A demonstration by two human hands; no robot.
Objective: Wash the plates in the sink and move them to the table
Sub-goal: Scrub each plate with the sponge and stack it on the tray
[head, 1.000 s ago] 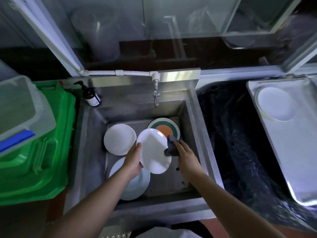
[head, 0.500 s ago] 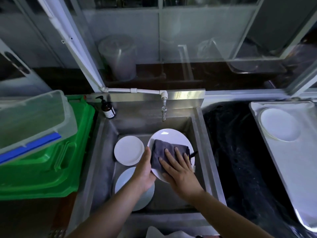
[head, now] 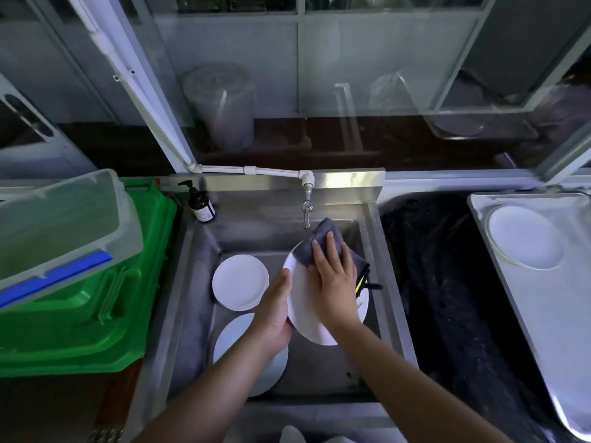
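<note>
Over the steel sink [head: 188,282] my left hand [head: 274,310] grips the left rim of a white plate [head: 303,311], held tilted. My right hand [head: 334,279] lies flat with straight fingers on a grey cloth [head: 323,239], pressing it against the plate's upper face below the tap [head: 306,212]. Two more white plates lie in the basin: one [head: 240,282] at the back left, another [head: 235,335] at the front left, partly under my left forearm. A white plate [head: 526,236] lies on the steel table [head: 550,314] at the right.
A dark soap pump bottle [head: 200,206] stands at the sink's back left corner. A green crate [head: 96,314] with a clear plastic box [head: 60,225] on it sits to the left. Black plastic sheeting [head: 447,282] fills the gap between sink and table.
The cloth and my right hand slid up the plate towards the tap. The plate is held more on edge than before. The orange-and-green plate seen earlier is hidden.
</note>
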